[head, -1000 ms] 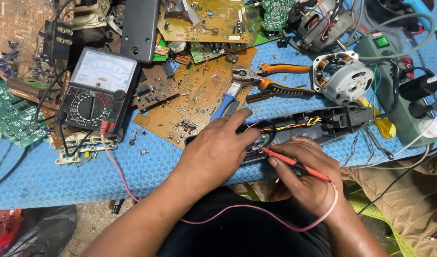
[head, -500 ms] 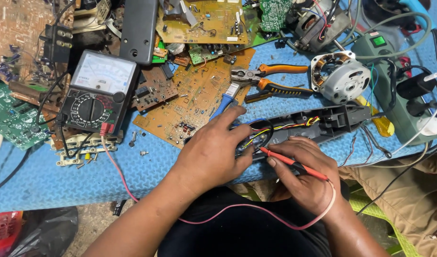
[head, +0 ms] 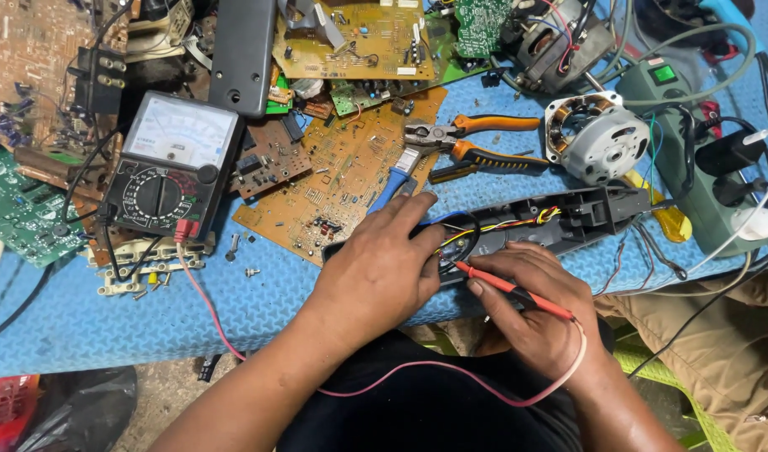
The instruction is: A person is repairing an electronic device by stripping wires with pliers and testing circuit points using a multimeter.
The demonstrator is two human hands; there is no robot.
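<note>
An opened long black device (head: 568, 219) with coloured wires inside lies near the front edge of the blue table (head: 149, 326). My left hand (head: 384, 272) presses down on its left part, fingers curled over the wiring; a black probe under it is hidden, so I cannot tell if it holds one. My right hand (head: 539, 314) grips a red test probe (head: 505, 289) like a pen, its tip touching inside the device. The probe's red lead loops back to an analog multimeter (head: 170, 167) at the left.
Brown circuit boards (head: 342, 167) and green ones (head: 15, 209) crowd the back and left. Orange-handled pliers (head: 476, 142), a small motor (head: 597, 138), a green power strip (head: 693, 151) with plugs and a black cover (head: 243, 54) lie around. Small screws dot the table near the meter.
Both hands stay on the device. The red probe tip has shifted slightly within the wiring; the left hand has barely moved.
</note>
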